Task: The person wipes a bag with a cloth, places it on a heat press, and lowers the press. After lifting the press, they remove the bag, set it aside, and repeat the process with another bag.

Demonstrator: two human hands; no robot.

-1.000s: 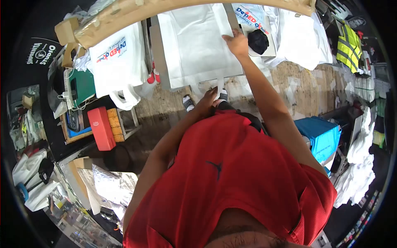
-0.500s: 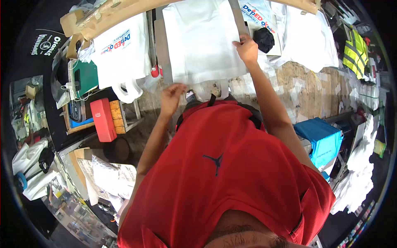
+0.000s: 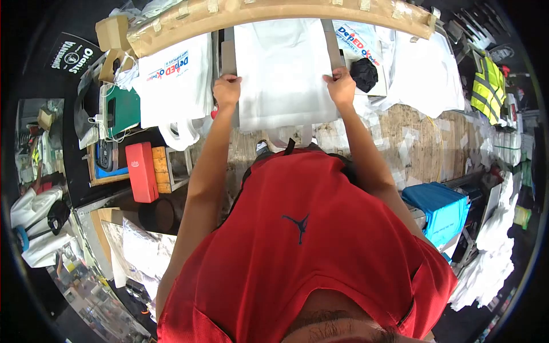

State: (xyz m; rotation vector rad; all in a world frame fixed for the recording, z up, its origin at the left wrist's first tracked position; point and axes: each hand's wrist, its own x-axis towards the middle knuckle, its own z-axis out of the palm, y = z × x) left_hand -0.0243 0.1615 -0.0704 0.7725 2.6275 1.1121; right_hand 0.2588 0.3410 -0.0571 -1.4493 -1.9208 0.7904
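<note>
At the counter (image 3: pixel 400 131), both arms reach forward, nearly straight, elbows slightly bent. Left hand (image 3: pixel 227 90) is closed on the left edge of a plain white bag (image 3: pixel 283 74); right hand (image 3: pixel 341 86) is closed on its right edge. Bag lies flat on a platen, handles hanging toward the person. Printed bag (image 3: pixel 174 80) just left; black cloth (image 3: pixel 364 73) just right of the right hand.

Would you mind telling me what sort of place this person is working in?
Probably a small bag-printing workshop. Both hands, left hand and right hand, hold a plain white tote bag flat on a board, printed tote bags lie alongside, and more white bags are heaped nearby.
</note>
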